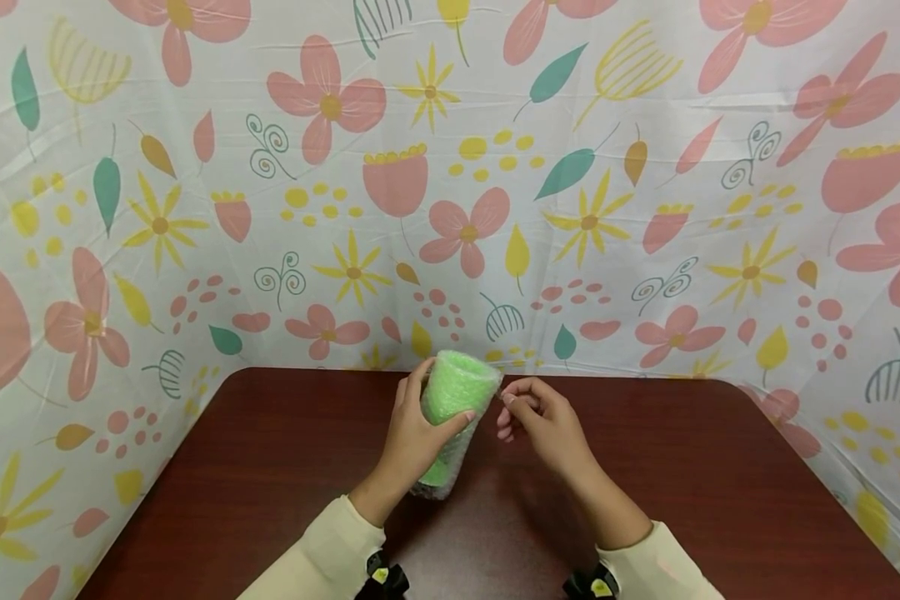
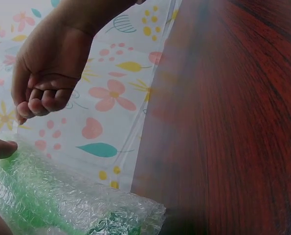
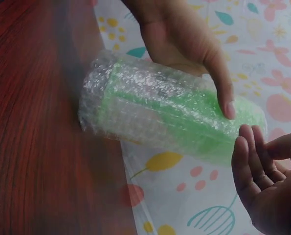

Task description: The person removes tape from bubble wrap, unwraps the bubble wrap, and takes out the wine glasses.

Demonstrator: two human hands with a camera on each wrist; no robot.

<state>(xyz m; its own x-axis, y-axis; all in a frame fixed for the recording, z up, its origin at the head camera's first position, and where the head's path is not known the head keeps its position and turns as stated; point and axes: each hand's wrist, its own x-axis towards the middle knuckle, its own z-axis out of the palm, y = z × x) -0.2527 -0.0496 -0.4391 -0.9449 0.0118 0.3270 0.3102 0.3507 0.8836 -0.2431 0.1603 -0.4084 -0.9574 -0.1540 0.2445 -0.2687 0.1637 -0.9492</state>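
Gripped in the half-curled left hand [image 1: 414,427], the green cylinder [image 1: 461,387] could be twisted loose if the bubble wrap [image 3: 93,98], its edge apparently pinched by the right hand [image 1: 549,423], thumb and forefinger together, is tugged too sharply.

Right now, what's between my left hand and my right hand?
In the head view, a bubble-wrapped green cylinder lies between them: your left hand grips it, and your right hand is by its upper end.

Head view forward and down, 2 nearer wrist views, opposite sides, all 3 sharing wrapped bundle [image 1: 460,387]
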